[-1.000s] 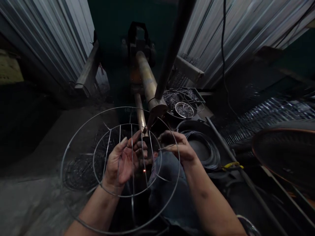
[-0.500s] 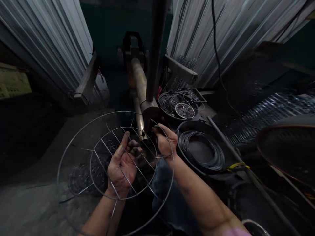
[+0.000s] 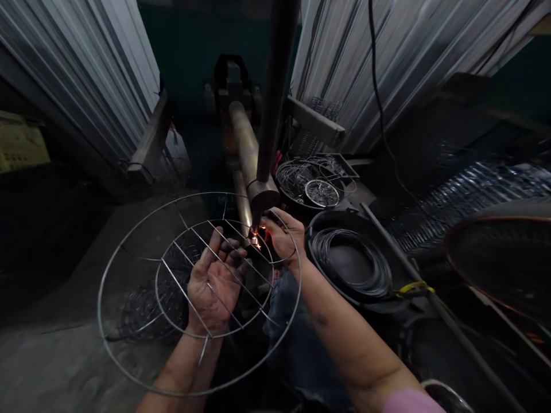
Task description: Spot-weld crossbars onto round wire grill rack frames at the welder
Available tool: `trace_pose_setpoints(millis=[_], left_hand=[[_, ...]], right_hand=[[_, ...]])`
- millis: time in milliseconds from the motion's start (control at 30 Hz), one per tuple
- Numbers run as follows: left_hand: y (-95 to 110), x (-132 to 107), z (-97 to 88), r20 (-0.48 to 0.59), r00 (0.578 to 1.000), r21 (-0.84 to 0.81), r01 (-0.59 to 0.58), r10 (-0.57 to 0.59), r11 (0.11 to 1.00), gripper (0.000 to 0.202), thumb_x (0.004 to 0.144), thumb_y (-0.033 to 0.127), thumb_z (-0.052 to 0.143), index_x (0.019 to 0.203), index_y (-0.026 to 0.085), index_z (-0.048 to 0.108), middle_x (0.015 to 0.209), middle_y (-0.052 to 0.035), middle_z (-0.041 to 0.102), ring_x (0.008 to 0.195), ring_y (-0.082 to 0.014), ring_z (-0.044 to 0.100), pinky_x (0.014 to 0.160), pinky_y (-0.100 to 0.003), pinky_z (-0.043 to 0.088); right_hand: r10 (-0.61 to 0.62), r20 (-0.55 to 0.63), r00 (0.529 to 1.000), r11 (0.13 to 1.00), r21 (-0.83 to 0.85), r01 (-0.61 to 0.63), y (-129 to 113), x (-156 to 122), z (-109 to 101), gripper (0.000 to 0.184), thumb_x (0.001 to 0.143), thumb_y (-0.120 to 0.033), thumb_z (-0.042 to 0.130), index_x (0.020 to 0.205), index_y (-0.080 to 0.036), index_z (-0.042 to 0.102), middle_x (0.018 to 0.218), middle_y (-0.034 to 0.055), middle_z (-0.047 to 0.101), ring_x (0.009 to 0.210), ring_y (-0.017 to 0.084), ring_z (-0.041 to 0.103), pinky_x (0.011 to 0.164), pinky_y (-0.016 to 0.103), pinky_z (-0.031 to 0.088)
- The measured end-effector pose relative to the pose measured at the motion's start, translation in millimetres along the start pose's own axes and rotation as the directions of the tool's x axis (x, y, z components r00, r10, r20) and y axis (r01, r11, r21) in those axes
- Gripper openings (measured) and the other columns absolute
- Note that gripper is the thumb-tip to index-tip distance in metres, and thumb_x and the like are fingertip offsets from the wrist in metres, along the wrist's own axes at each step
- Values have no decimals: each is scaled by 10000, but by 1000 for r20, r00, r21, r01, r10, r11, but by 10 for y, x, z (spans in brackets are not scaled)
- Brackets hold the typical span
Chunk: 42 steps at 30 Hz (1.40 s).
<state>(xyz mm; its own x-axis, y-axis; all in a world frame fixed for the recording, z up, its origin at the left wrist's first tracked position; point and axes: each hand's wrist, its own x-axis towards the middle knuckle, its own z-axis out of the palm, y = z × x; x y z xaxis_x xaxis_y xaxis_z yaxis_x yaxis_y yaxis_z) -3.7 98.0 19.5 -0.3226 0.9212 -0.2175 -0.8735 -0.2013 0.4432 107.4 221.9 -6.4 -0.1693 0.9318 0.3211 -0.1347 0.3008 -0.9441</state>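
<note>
A round wire rack, two rings joined by short spokes with parallel bars across the inner ring, lies level over my hands. My left hand is palm up beneath the bars, thumb raised and fingers apart, slightly curled. My right hand is closed in a pinch at the rack's far right, beside the inner ring; what its fingertips hold is too small and dark to make out. Orange sparks glow just left of those fingertips, where the rack meets the tip of a spot welder with brass-coloured arms.
Right of the welder stands a pan of loose wire pieces with a small round bowl. Nearer is a black tub holding coiled wire. Stacked wire racks lie far right. A dark wire heap sits on the floor at left.
Sparks have appeared at the welder's tip. The rack has shifted slightly left and levelled at its near edge. My right hand has moved slightly left and up; my left hand is nearly unmoved.
</note>
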Motion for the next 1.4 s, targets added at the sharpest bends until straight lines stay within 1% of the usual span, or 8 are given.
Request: trace_pose_setpoints(millis=[100, 200, 367, 500, 633, 833, 1300, 1400], left_hand=[[58, 45, -100, 112, 989, -14, 101, -99, 995, 704, 634, 431, 762, 1246, 141, 568, 1050, -91, 613, 899, -234, 606, 777, -398, 562], [76, 90, -194, 208, 966, 29, 151, -154, 988, 784, 590, 419, 800, 1274, 127, 552, 1041, -92, 626, 910, -236, 611, 797, -392, 565], [-10, 45, -266, 271, 963, 123, -44, 9, 991, 743, 585, 284, 829, 1273, 182, 566, 1060, -57, 626, 991, -239, 606, 882, -348, 543], [-32, -34, -324, 284, 953, 157, -151, 102, 976, 747, 585, 248, 829, 1281, 212, 560, 1104, -49, 617, 1060, -255, 588, 944, -353, 514], [7, -22, -392, 261, 955, 147, -185, 143, 972, 730, 587, 261, 831, 1267, 227, 570, 1104, -43, 628, 1071, -252, 591, 957, -357, 507], [44, 75, -395, 204, 967, 117, -180, 154, 977, 714, 561, 282, 854, 1225, 229, 598, 1092, -45, 644, 1067, -242, 597, 962, -356, 503], [-37, 67, -263, 157, 967, 57, -213, 202, 975, 645, 604, 244, 838, 1207, 229, 608, 1115, -40, 637, 1096, -230, 578, 991, -352, 481], [-69, 33, -213, 159, 960, 76, -245, 231, 966, 577, 626, 235, 820, 1170, 254, 630, 1134, -31, 626, 1106, -226, 567, 1003, -347, 467]], right_hand=[[213, 187, 959, 956, 161, -244, -99, -150, -312, 301, 598, -285, 807, 870, -212, 702, 761, 1, 645, 634, 141, 570, 568, 251, 475], [295, 319, 901, 898, 231, -376, -172, -380, -534, 400, 507, -250, 856, 879, -201, 716, 874, 47, 681, 668, 176, 612, 582, 289, 506], [231, -26, 973, 957, 185, -223, -116, -561, -347, 159, 705, -301, 758, 785, -182, 690, 608, -10, 606, 455, 113, 505, 471, 253, 440], [-4, -150, 989, 999, -54, -4, -26, -462, -138, 105, 743, -289, 721, 779, -195, 696, 632, -22, 587, 527, 113, 523, 517, 239, 441], [-176, -118, 977, 965, -215, 148, 2, -359, -80, 69, 787, -265, 673, 798, -202, 699, 669, -14, 606, 615, 137, 564, 614, 262, 473], [-248, -58, 967, 938, -263, 225, -41, -240, -27, 81, 808, -261, 639, 824, -216, 704, 756, 9, 657, 708, 169, 599, 693, 286, 488], [-205, -45, 978, 956, -223, 191, 24, -44, 53, 85, 771, -241, 634, 714, -201, 682, 702, -9, 615, 666, 151, 560, 655, 256, 457], [-142, -44, 989, 969, -208, 130, 8, -27, 85, 120, 767, -276, 630, 688, -190, 660, 668, -11, 582, 629, 142, 537, 605, 244, 446]])
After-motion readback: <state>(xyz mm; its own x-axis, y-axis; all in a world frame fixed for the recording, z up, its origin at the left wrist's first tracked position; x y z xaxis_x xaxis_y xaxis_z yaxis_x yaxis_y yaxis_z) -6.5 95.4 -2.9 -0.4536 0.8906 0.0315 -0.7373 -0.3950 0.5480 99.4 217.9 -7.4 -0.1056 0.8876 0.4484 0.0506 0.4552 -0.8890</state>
